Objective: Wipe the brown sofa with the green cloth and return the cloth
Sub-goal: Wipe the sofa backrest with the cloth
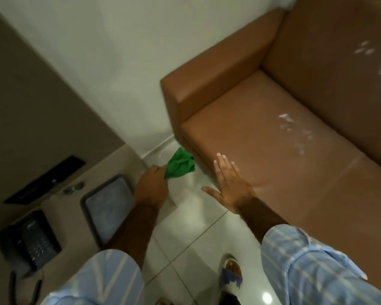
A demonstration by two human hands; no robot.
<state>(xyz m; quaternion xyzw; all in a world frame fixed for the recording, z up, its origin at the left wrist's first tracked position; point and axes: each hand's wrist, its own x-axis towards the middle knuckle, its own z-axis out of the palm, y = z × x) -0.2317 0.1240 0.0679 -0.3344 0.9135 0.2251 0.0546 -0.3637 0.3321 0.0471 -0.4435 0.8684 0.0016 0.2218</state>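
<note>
I hold the green cloth [180, 164] in my left hand [151, 186], near the middle of the frame, over the floor [185, 234] and just beside the front left corner of the brown sofa [262, 133]. The white marks [293, 133] lie on the seat to the right of centre, and more of them [374, 58] sit on the backrest at the upper right, so I judge the wiping is not yet done there. To do it well, I should bring the cloth onto the seat, spread it flatter and press it across the marks in long strokes. My left fingers are closed around one end of the cloth and the rest hangs bunched. My right hand [229, 183] is open, fingers [221, 164] straight and spread, holding nothing, over the front edge of the seat; whether it touches, I cannot tell.
</note>
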